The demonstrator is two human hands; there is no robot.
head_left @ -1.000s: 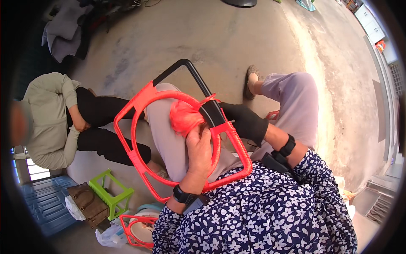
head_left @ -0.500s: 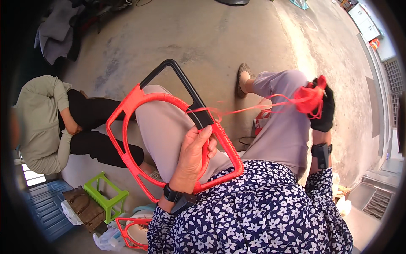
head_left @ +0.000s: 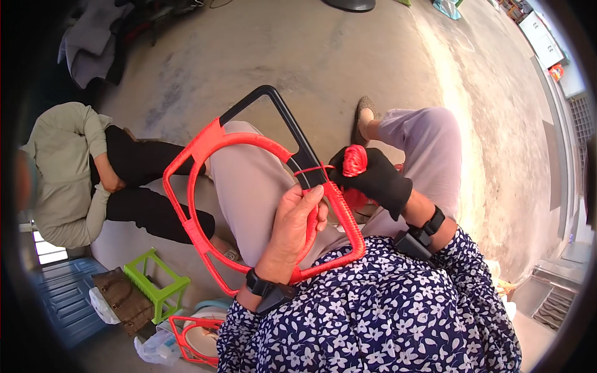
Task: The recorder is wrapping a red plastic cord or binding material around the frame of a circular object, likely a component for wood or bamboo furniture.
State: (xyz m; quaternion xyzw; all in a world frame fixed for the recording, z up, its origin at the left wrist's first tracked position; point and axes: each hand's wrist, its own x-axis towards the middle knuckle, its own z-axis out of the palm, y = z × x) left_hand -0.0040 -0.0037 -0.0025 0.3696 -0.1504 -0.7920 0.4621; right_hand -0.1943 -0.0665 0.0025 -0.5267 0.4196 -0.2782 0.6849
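Note:
My bare left hand grips a frame, a ring inside a rounded four-sided outline, propped over my lap. Most of the frame is wrapped in red cord; its upper right part is bare black. The left thumb presses near the edge where the wrapping stops. Close to that edge, my right hand, in a black glove, is closed on a bundle of red cord. A short strand runs from the bundle to the bare black bar. The right fingertips are partly hidden behind the cord and frame.
A person in a light green top sits at the left. Near them are a green stool, a brown bag, a white plastic bag and another red frame. Concrete floor spreads ahead.
My right hand has come in from the far right to the frame, bringing the cord bundle. The long stretched strand is now short. My left hand keeps its hold on the frame.

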